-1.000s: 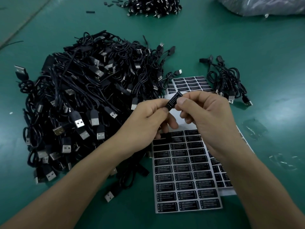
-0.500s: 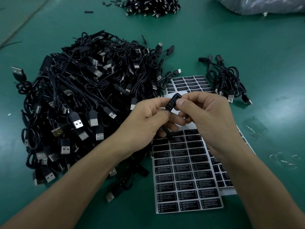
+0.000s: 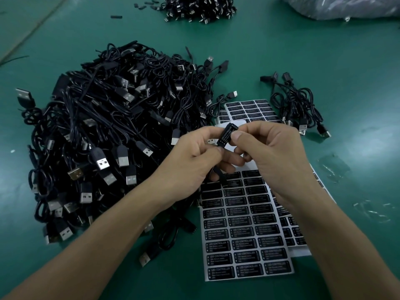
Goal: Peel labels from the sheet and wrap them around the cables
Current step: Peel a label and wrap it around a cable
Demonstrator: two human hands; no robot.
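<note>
Between my two hands is a small black controller block [image 3: 227, 135] on a cable, with a black "LED CONTROLLER" label on its face. My left hand [image 3: 194, 161] pinches its lower end, and the cable's tail [image 3: 219, 175] hangs below the fingers. My right hand [image 3: 275, 156] pinches the upper end with thumb and forefinger pressed on the label. Under both hands lies a white label sheet [image 3: 246, 241] filled with black labels. A second sheet [image 3: 251, 110] lies beyond the hands, and a third sheet [image 3: 296, 237] sticks out from under the first at the right.
A large heap of black USB cables [image 3: 104, 137] covers the green table [image 3: 357, 83] to the left. A small bundle of cables [image 3: 298, 107] lies at the right, another cable pile [image 3: 199, 7] at the far top, a plastic bag [image 3: 346, 7] at the top right.
Both hands kept their hold on the controller block and shifted slightly upward. The right thumb slid along the label.
</note>
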